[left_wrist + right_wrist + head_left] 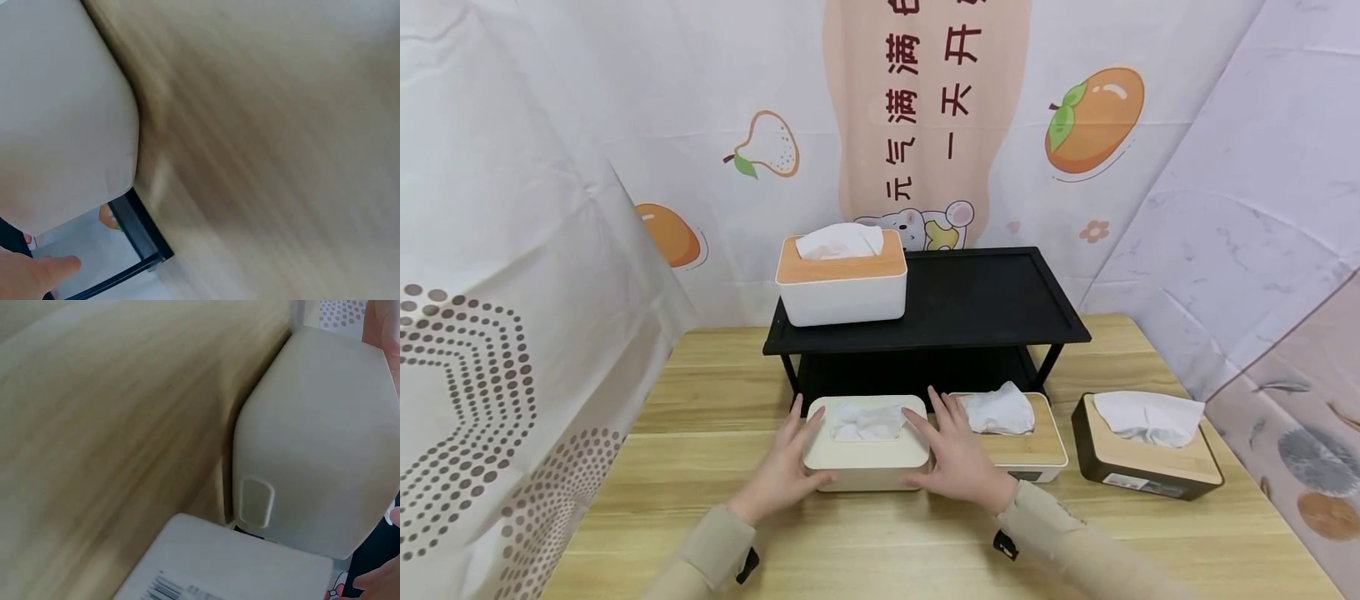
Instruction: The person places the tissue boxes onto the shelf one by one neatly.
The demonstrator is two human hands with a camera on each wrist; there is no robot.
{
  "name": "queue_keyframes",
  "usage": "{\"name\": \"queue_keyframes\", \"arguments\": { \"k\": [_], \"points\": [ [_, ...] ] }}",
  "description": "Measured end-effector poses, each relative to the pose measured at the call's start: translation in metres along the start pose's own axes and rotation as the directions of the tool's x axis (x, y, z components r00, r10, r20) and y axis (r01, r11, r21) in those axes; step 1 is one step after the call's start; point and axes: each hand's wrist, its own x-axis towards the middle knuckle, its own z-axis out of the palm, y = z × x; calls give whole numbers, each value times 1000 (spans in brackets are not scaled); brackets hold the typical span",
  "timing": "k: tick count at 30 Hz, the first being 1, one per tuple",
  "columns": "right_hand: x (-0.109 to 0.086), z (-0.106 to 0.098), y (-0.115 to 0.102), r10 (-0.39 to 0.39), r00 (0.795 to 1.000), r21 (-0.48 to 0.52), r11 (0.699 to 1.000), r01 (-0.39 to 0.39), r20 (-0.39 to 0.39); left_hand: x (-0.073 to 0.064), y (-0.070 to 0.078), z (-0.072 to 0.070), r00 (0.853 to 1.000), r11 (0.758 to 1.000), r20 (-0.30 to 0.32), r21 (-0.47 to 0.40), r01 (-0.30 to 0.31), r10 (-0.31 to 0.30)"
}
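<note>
A cream tissue box (867, 455) with white tissue in its top opening sits on the wooden table, in front of the black shelf. My left hand (782, 477) is at its left side, fingers spread and thumb by the front corner. On the other side my right hand (964, 463) lies with spread fingers between this box and a white tissue box (1024, 452) with a wooden lid. In the left wrist view the cream box's side wall (62, 119) shows close up. The right wrist view shows its other end (319, 437) near the white box's barcoded wall (250, 569).
The low black shelf (977, 296) stands at the back, carrying a larger white tissue box (842, 300) with a wooden lid on its left part. A black tissue box (1157, 457) with a wooden lid is at the right. Printed curtains (715, 83) surround the table.
</note>
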Motion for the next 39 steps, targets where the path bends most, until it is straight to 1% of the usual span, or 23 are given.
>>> {"name": "queue_keyframes", "arguments": {
  "k": [2, 5, 8, 12, 18, 20, 23, 26, 30, 33, 35, 39],
  "points": [
    [-1, 1, 0, 5, 1000, 7, 1000, -5, -5, -2, 0, 2, 999, 999, 28, -30, 29, -29],
    [-3, 3, -1, 17, 1000, 28, 999, -17, -11, -3, 0, 5, 997, 997, 59, -56, 59, -55],
    [-4, 5, -1, 27, 1000, 48, 998, -28, 5, -3, -2, 7, 994, 995, 88, -63, 76, -70],
    [-6, 10, -1, 30, 999, 52, 998, -32, 39, -2, -4, 9, 991, 993, 110, -72, 90, -81],
    [-8, 17, -2, 34, 998, 83, 996, -37, 45, -2, -6, 11, 982, 985, 156, -115, 129, -111],
    [-7, 17, -2, 40, 998, 98, 994, -44, 47, -2, -6, 12, 981, 983, 155, -127, 133, -112],
    [-7, 18, -2, 47, 998, 114, 992, -52, 49, -1, -6, 13, 982, 984, 150, -123, 132, -114],
    [-6, 20, -3, 51, 998, 123, 991, -54, 29, -1, -5, 13, 984, 986, 142, -108, 126, -110],
    [-6, 22, -5, 56, 998, 132, 990, -56, 3, -1, -4, 13, 980, 982, 151, -120, 144, -126],
    [-5, 23, -7, 65, 998, 133, 989, -62, -12, -3, -4, 14, 983, 983, 136, -121, 141, -125],
    [-4, 24, -9, 75, 997, 135, 988, -70, -29, -3, -5, 15, 987, 985, 117, -113, 127, -113],
    [-4, 23, -11, 99, 993, 157, 984, -89, -58, -2, -5, 16, 992, 985, 87, -138, 106, -94]
  ]
}}
